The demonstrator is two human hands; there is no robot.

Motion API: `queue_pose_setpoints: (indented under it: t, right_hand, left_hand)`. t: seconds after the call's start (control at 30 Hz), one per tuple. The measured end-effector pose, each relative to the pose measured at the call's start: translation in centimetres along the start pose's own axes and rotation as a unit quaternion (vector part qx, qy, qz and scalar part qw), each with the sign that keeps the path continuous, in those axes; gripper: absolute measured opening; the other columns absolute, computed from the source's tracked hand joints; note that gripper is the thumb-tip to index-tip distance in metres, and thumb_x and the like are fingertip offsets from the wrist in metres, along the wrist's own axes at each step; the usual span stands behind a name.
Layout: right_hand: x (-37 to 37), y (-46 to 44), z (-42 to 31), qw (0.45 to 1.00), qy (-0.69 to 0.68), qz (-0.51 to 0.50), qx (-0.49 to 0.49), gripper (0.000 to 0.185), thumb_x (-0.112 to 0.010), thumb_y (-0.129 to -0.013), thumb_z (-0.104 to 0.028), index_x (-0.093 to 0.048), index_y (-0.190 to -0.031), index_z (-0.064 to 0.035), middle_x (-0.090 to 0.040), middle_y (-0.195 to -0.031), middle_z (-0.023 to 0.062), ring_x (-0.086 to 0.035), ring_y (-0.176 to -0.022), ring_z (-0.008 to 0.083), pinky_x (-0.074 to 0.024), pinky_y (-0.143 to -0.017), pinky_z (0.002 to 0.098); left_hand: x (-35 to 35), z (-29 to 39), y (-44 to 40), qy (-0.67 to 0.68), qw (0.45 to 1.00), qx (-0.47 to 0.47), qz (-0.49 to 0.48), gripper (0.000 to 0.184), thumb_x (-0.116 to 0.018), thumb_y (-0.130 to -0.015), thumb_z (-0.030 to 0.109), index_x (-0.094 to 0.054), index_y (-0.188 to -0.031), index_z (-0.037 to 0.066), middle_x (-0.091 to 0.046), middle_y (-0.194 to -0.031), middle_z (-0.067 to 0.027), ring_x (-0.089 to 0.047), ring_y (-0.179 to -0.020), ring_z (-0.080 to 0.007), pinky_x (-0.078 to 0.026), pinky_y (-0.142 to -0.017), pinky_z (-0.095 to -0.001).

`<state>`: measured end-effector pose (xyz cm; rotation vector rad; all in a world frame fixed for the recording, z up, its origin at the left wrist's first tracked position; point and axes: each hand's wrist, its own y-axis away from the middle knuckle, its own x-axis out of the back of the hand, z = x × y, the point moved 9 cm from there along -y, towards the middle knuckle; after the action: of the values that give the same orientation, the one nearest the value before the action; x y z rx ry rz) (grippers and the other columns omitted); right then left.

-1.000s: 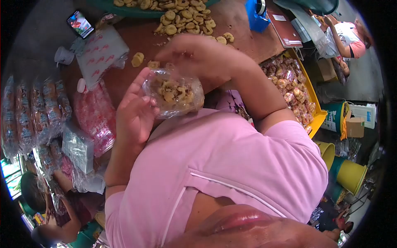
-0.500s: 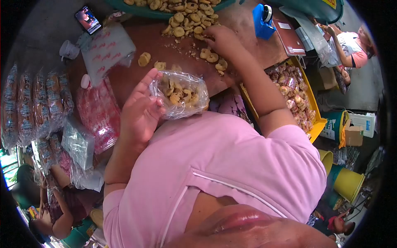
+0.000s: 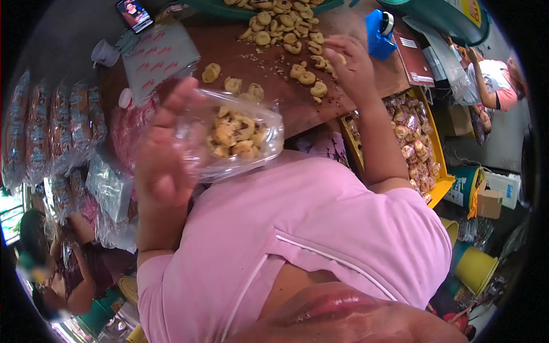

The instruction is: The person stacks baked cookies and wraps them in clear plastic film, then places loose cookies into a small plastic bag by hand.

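A clear plastic bag [image 3: 267, 157] with several small round cookies [image 3: 234, 134] inside lies against my chest. My left hand [image 3: 166, 154], smeared by motion, is closed on the bag's left side; part of its grip is hidden by glare and blur. My right hand [image 3: 355, 71] is over the table, to the right of the loose cookies [image 3: 297, 72]. Its fingers are curled, with a yellowish cookie [image 3: 341, 59] showing between thumb and fingers. More cookies [image 3: 280, 26] spill from a green basin [image 3: 209, 10] at the table's far edge.
A blue tape dispenser [image 3: 378, 35] stands at the far right of the brown table [image 3: 274, 106]. Beside it is a yellow crate [image 3: 439, 184] of packed goods. Printed plastic sheets [image 3: 160, 60] and a phone [image 3: 135, 14] lie left. Other people [image 3: 497, 83] are nearby.
My right hand has lifted off the loose cookies and moved right. My left hand has shifted on the bag, which now opens wider toward it. The whole view has shifted slightly.
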<state>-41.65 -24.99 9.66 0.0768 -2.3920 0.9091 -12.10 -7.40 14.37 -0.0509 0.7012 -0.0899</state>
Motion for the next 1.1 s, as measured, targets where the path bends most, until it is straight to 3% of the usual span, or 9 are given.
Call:
queue_pose_setpoints:
  t: [0.2,0.3,0.33,0.43,0.57,0.7,0.87,0.97,1.1]
  right_hand:
    - [0.0,6.5,11.9,0.991,0.033,0.023,-0.127,0.019,-0.068,-0.095,-0.017,-0.071,-0.109,-0.0042,-0.065,-0.108,0.0090,-0.064,-0.103,0.0184,-0.0514,-0.090,0.0314]
    - [0.3,6.6,10.9,0.994,0.028,0.045,-0.095,0.018,-0.068,-0.092,-0.017,-0.070,-0.105,-0.0038,-0.068,-0.107,0.0142,-0.063,-0.101,0.0288,-0.0501,-0.090,0.0392]
    - [0.0,6.4,10.4,0.995,0.051,0.031,-0.076,0.017,-0.067,-0.092,-0.016,-0.070,-0.104,-0.0037,-0.068,-0.106,0.0143,-0.063,-0.100,0.0287,-0.0506,-0.088,0.0388]
    - [-0.8,6.2,8.8,0.995,0.097,0.009,-0.038,0.016,-0.067,-0.093,-0.015,-0.070,-0.103,-0.0036,-0.067,-0.106,0.0145,-0.064,-0.098,0.0287,-0.0516,-0.086,0.0380]
    - [-0.5,6.4,9.0,0.996,0.058,0.011,-0.069,0.017,-0.067,-0.092,-0.016,-0.069,-0.104,-0.0037,-0.066,-0.105,0.0151,-0.063,-0.099,0.0304,-0.0510,-0.087,0.0393]
    - [-0.6,6.3,9.0,0.992,0.112,0.019,-0.048,0.021,-0.068,-0.090,-0.017,-0.068,-0.107,-0.0045,-0.067,-0.106,0.0164,-0.063,-0.103,0.0323,-0.0496,-0.091,0.0429]
    - [-1.3,6.2,8.4,0.982,0.185,-0.004,-0.027,0.027,-0.069,-0.090,-0.021,-0.066,-0.112,-0.0042,-0.066,-0.113,0.0160,-0.060,-0.109,0.0356,-0.0468,-0.096,0.0431]
    - [-1.5,6.1,8.2,0.979,0.203,-0.017,-0.025,0.030,-0.070,-0.090,-0.023,-0.066,-0.114,-0.0052,-0.064,-0.116,0.0164,-0.059,-0.112,0.0366,-0.0451,-0.098,0.0447]
    - [-1.5,5.5,7.4,0.974,0.207,-0.025,-0.085,0.035,-0.070,-0.090,-0.027,-0.065,-0.118,-0.0069,-0.062,-0.124,0.0175,-0.056,-0.119,0.0364,-0.0431,-0.102,0.0457]
  left_hand:
    - [1.5,10.4,-2.2,0.070,0.987,-0.129,0.058,0.052,-0.056,-0.088,0.005,-0.048,-0.136,-0.010,-0.050,-0.140,-0.0193,-0.052,-0.072,-0.0099,-0.046,-0.060,-0.0195]
    - [6.3,16.2,-6.1,-0.034,0.982,-0.183,-0.029,0.069,-0.056,-0.083,0.003,-0.036,-0.147,-0.011,-0.058,-0.132,-0.0184,-0.057,-0.096,-0.0231,-0.048,-0.094,-0.0334]
    - [9.4,18.8,-6.4,-0.060,0.956,-0.259,0.126,0.065,-0.056,-0.083,0.003,-0.041,-0.144,-0.010,-0.060,-0.128,-0.0170,-0.056,-0.094,-0.0231,-0.048,-0.094,-0.0321]
    - [10.3,23.4,-8.7,-0.089,0.944,-0.303,0.098,0.046,-0.059,-0.084,0.001,-0.052,-0.128,-0.012,-0.064,-0.112,-0.0168,-0.060,-0.075,-0.0162,-0.051,-0.067,-0.0237]
    - [32.2,35.8,-14.2,-0.145,0.939,-0.281,0.137,0.050,-0.058,-0.087,0.007,-0.053,-0.136,-0.006,-0.063,-0.120,-0.0145,-0.058,-0.099,-0.0221,-0.049,-0.093,-0.0320]
    - [31.4,29.9,-11.5,-0.371,0.802,-0.306,0.353,0.023,-0.055,-0.096,0.013,-0.060,-0.113,-0.002,-0.060,-0.115,-0.0126,-0.053,-0.072,-0.0134,-0.048,-0.063,-0.0243]
    - [37.6,20.2,-8.8,-0.280,0.795,-0.222,0.491,0.026,-0.061,-0.097,0.025,-0.065,-0.110,0.003,-0.063,-0.108,-0.0110,-0.061,-0.095,-0.0244,-0.053,-0.075,-0.0350]
    - [34.3,20.1,-7.4,-0.747,0.294,-0.345,0.486,0.035,-0.071,-0.086,0.021,-0.064,-0.114,0.002,-0.064,-0.111,-0.0143,-0.061,-0.101,-0.0333,-0.052,-0.085,-0.0442]
    - [13.0,10.4,-8.8,-0.790,0.330,-0.455,0.245,0.039,-0.072,-0.077,0.016,-0.066,-0.114,0.003,-0.065,-0.109,-0.0163,-0.061,-0.101,-0.0359,-0.049,-0.092,-0.0467]
